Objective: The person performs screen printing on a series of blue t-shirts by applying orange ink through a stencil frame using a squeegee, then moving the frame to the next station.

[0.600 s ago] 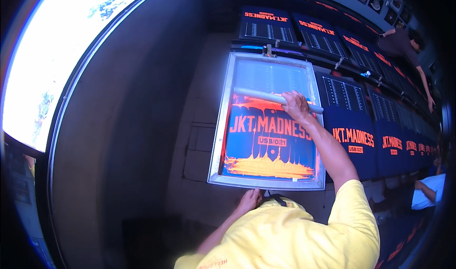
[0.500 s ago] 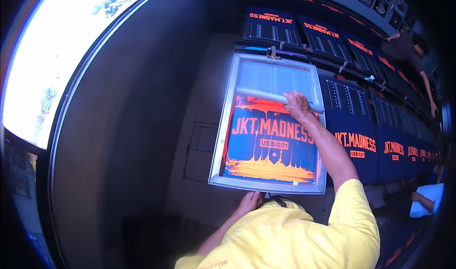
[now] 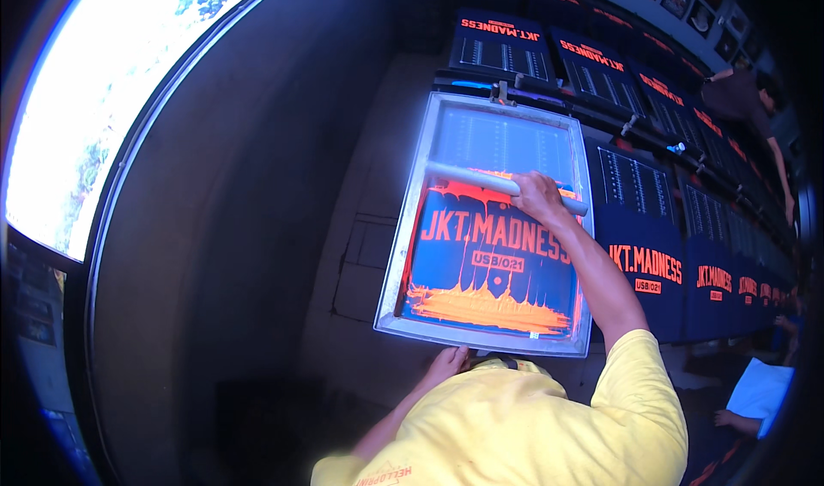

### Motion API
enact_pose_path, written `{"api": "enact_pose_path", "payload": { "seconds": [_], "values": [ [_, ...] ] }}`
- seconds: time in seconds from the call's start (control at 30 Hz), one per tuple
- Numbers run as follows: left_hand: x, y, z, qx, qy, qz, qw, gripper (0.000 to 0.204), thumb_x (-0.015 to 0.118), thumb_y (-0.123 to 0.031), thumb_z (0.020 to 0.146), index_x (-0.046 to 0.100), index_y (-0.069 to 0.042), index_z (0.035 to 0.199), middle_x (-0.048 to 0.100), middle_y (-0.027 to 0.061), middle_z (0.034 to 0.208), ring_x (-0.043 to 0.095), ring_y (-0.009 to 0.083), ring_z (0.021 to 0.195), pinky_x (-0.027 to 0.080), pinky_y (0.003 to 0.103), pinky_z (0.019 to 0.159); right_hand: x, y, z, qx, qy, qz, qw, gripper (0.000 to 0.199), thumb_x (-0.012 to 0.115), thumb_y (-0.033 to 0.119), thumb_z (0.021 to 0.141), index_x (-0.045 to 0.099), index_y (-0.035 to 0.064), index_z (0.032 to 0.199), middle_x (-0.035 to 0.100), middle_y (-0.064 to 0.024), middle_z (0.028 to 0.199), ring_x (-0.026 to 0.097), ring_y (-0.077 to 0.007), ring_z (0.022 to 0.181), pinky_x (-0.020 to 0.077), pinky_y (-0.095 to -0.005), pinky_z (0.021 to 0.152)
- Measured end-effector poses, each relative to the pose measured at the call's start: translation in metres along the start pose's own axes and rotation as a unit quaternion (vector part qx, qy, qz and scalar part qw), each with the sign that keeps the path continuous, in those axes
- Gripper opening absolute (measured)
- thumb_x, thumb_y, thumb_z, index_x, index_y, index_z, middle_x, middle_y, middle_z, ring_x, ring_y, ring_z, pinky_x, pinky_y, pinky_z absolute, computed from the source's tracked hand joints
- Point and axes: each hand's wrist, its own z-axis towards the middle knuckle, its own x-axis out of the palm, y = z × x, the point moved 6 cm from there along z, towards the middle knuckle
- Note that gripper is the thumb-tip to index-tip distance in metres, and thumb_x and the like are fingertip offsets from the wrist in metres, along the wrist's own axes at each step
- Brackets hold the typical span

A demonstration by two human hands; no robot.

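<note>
A metal-framed printing screen (image 3: 396, 254) lies in front of me. Through its mesh show dark blue fabric and orange lettering, with thick orange ink (image 3: 489, 307) banked along the near end. Across the screen's middle lies a long grey squeegee (image 3: 472, 179), with an orange ink line along it. My right hand (image 3: 539, 196) is closed around the squeegee, right of its centre. At the screen's near edge, my left hand (image 3: 449, 361) is closed at the rim, thumb on top; its other fingers are mostly hidden.
Dark blue printed fabric panels (image 3: 639, 228) lie in rows to the right and beyond the screen. A hinge clamp (image 3: 500, 94) holds the screen's far edge. Another person (image 3: 742, 100) leans over the far rows; at lower right, another person's hand (image 3: 736, 419) is beside a pale cloth (image 3: 759, 388).
My view has shifted slightly. The squeegee sits a little nearer to me, still in my right hand. The pale cloth at lower right has moved and tilted. My left hand stays at the rim.
</note>
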Motion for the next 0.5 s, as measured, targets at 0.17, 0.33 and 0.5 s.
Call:
{"api": "enact_pose_path", "payload": {
  "seconds": [0.17,0.33,0.5],
  "values": [
    [-0.009,0.013,0.005,0.011,-0.017,0.098,0.995,0.055,0.039,-0.05,0.103,0.056,-0.002,0.081,0.053,0.0041,0.069,0.049,0.0159,0.065,0.041,0.035,0.061,0.001,0.015,-0.02,-0.073,0.001,0.014,0.997,0.027,0.078,0.016,0.068,0.068,0.0046,0.09,0.069,-0.0153,0.085,0.065,-0.0353,0.085,0.0521,-0.0452,0.08],
    [-0.011,0.033,0.012,0.013,-0.019,0.039,0.999,0.05,0.043,-0.046,0.103,0.056,-0.002,0.084,0.052,0.0028,0.068,0.048,0.0145,0.065,0.041,0.034,0.061,-0.014,0.064,-0.079,-0.113,0.007,0.006,0.994,0.022,0.078,0.013,0.065,0.064,0.006,0.08,0.068,-0.0117,0.081,0.065,-0.0312,0.08,0.0527,-0.0443,0.073],
    [-0.012,0.024,0.009,0.007,-0.022,0.033,0.999,0.044,0.046,-0.041,0.104,0.056,-0.002,0.086,0.051,0.0012,0.071,0.048,0.0127,0.066,0.041,0.032,0.061,-0.028,0.096,-0.154,-0.147,0.011,0.015,0.989,0.02,0.077,0.016,0.066,0.063,0.0077,0.078,0.064,-0.0081,0.074,0.061,-0.0264,0.077,0.0504,-0.0408,0.071]
  ]
}}
